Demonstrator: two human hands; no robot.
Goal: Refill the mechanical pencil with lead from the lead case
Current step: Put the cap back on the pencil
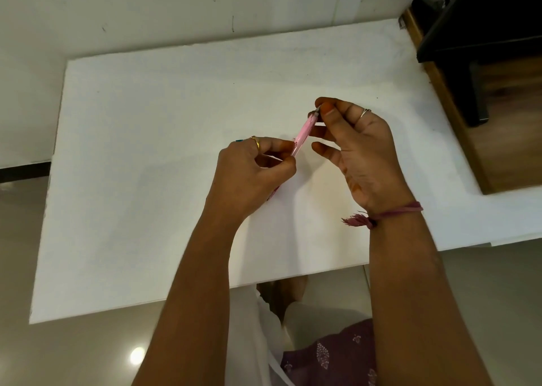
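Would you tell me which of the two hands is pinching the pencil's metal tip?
The right hand, wearing the thread wristband, pinches the tip; the left hand grips the pink pencil lower down.

The scene is seen from one camera worn on the head, looking down at the fingers over the white bench from close up.

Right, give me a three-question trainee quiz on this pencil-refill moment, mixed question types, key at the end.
1. True or false: the slim pink mechanical pencil lies flat on the white table.
2. Which hand pinches the pencil's metal tip end? A) left hand B) right hand
3. Fill in: a reddish thread bracelet sits on the ___ wrist.

Key: 1. False, both hands hold it above the table. 2. B. 3. right.
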